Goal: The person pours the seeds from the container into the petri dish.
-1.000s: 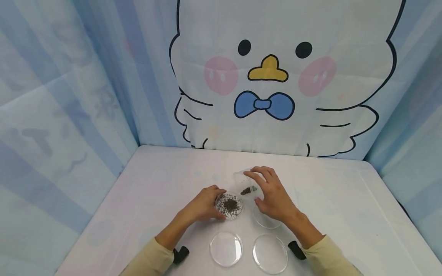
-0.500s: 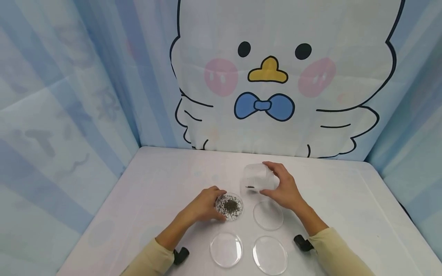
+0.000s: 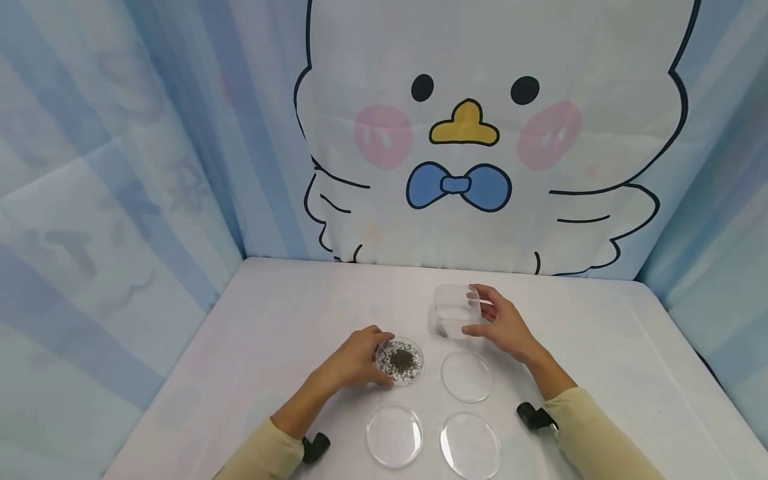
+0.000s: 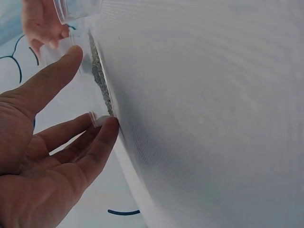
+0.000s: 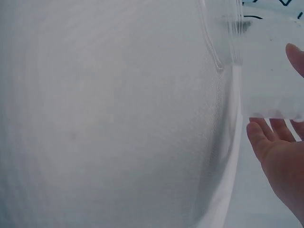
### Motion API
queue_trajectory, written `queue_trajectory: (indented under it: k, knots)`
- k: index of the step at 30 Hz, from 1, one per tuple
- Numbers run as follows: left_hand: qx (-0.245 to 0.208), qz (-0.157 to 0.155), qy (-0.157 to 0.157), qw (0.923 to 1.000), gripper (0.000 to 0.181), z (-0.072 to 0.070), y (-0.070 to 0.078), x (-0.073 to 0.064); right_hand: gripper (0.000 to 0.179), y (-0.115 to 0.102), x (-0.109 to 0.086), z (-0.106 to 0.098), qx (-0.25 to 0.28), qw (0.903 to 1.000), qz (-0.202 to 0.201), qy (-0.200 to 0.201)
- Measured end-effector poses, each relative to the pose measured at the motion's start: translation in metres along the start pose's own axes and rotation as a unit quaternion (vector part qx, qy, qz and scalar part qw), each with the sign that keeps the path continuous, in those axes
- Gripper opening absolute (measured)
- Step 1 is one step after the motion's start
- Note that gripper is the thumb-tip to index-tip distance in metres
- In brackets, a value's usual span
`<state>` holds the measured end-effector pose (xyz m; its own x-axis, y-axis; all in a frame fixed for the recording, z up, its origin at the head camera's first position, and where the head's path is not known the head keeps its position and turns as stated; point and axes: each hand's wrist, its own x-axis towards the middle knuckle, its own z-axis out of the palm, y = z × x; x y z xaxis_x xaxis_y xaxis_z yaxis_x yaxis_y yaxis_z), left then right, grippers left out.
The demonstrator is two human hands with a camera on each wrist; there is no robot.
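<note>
My left hand (image 3: 355, 360) grips a clear round petri dish by its left side, thumb and fingers at opposite edges. White and dark granules (image 3: 401, 361) cover the dish's bottom, the dark ones heaped in the middle. From the left wrist view, this dish (image 4: 85, 90) is seen edge-on between thumb and fingers. Farther back, my right hand (image 3: 509, 328) holds a clear plastic tub (image 3: 457, 312) from the right. A small dark patch shows at the tub's lower left. In the right wrist view, thumb and fingers sit on opposite sides of the tub (image 5: 268, 71).
Three clear round dishes or lids stand on the white table (image 3: 600, 347): one transparent dish (image 3: 467, 377) before the tub, two more, a left dish (image 3: 394, 437) and a right dish (image 3: 471, 445), at the front. A printed curtain (image 3: 384, 227) rises behind the table.
My right hand has carried the tub right, away from over the granules, and turned it from a pouring tilt to nearly upright. The left hand and its petri dish stay in place.
</note>
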<state>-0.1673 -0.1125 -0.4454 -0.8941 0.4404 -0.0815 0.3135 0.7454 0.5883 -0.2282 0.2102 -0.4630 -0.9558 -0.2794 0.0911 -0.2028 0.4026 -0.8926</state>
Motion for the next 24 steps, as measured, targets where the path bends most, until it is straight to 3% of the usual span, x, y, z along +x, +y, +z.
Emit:
queue_trajectory:
  k: [9, 15, 20, 24]
  knots:
    - [-0.007, 0.002, 0.002, 1.0, 0.085, 0.001, -0.001, 0.0, 0.094, 0.003, 0.0, -0.002, -0.004, 0.9999, 0.012, -0.007]
    - [-0.004, 0.002, 0.002, 1.0, 0.085, 0.0, 0.001, 0.001, 0.105, -0.007, -0.003, -0.004, 0.008, 0.9998, 0.018, -0.004]
    - [-0.009, -0.001, 0.002, 1.0, 0.085, -0.001, 0.001, 0.002, 0.099, -0.021, -0.007, -0.006, 0.023, 0.9991, 0.023, 0.027]
    - [-0.004, 0.001, -0.001, 1.0, 0.085, 0.001, 0.0, 0.001, 0.084, -0.031, -0.013, -0.005, 0.009, 0.9958, 0.068, 0.061]
